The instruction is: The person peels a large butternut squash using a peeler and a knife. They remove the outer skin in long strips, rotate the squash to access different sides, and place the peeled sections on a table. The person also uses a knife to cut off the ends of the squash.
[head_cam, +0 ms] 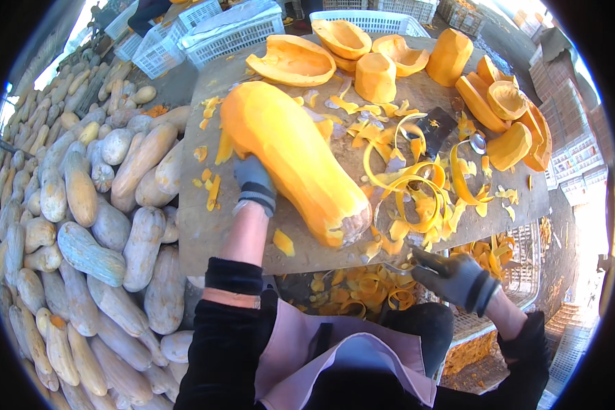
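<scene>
A large peeled squash [292,159] lies slantwise on the wooden tabletop [246,256], its near end still bearing some pale rind. My gloved left hand [256,179] grips the squash's left side, the fingertips hidden beneath it. At the table's front edge, my gloved right hand [451,274] is closed around a metal hand tool [402,268], perhaps a peeler; its working end is hard to make out. Long curled peels [420,197] lie heaped to the right of the squash. Beyond them are a metal spoon [477,143] and a dark flat blade [435,128], possibly a cleaver.
Hollowed squash halves [292,61] and cut squash pieces [375,79] line the table's far and right sides. Unpeeled squashes [92,256] cover the floor at left. White plastic crates [236,36] stand behind the table. Below, peelings [359,292] lie beside a crate [525,266].
</scene>
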Action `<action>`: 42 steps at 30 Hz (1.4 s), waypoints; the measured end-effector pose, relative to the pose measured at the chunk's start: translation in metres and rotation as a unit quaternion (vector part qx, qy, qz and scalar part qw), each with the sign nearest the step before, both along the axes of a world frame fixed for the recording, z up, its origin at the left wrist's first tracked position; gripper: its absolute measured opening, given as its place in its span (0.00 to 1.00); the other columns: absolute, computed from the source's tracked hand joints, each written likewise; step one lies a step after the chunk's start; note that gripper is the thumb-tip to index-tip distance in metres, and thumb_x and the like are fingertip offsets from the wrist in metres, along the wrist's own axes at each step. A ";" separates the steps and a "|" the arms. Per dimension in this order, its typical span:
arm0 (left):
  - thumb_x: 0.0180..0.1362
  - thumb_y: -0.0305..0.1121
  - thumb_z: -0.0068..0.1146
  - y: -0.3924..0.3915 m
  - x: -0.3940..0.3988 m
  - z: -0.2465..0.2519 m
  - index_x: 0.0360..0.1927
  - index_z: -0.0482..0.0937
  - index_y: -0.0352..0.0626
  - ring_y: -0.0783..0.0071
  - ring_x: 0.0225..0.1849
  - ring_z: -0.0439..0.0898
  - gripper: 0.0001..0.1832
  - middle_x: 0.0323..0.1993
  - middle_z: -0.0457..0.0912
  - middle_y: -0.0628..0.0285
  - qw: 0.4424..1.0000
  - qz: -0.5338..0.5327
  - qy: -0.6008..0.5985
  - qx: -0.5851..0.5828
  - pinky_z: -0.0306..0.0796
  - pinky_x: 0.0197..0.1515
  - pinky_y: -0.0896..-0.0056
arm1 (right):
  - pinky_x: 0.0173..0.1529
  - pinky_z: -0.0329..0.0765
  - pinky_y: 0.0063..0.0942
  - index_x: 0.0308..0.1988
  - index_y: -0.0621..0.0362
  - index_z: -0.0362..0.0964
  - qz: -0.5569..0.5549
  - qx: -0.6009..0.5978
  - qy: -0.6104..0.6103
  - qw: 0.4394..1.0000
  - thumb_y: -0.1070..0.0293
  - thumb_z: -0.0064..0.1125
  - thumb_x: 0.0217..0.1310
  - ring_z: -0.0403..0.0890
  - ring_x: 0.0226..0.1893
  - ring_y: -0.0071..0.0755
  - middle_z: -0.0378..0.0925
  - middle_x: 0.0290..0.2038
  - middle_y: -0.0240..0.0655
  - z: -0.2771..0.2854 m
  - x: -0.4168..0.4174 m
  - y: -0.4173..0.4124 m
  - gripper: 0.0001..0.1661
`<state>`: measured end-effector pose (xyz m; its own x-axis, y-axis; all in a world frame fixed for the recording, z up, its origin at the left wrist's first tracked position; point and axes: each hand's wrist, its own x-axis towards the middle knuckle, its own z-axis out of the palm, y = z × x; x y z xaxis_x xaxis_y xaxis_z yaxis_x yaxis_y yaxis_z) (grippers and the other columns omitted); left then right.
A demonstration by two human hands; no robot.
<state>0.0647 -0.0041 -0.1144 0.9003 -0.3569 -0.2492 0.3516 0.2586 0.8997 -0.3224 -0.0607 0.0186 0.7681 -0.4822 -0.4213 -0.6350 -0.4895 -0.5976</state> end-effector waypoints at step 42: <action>0.69 0.33 0.57 -0.021 0.030 -0.022 0.65 0.72 0.42 0.62 0.53 0.82 0.22 0.58 0.80 0.56 0.999 0.007 -0.017 -0.051 0.78 0.55 0.59 | 0.49 0.82 0.34 0.65 0.50 0.73 -0.140 0.052 -0.191 0.970 0.50 0.66 0.66 0.88 0.39 0.36 0.86 0.41 0.47 -0.028 0.016 -0.010 0.33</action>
<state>0.0942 -0.0252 -0.1363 0.9123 -0.3671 -0.1817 0.3177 0.3541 0.8796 -0.3062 -0.0708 -0.0096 0.7232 -0.6641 -0.1896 -0.4566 -0.2537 -0.8527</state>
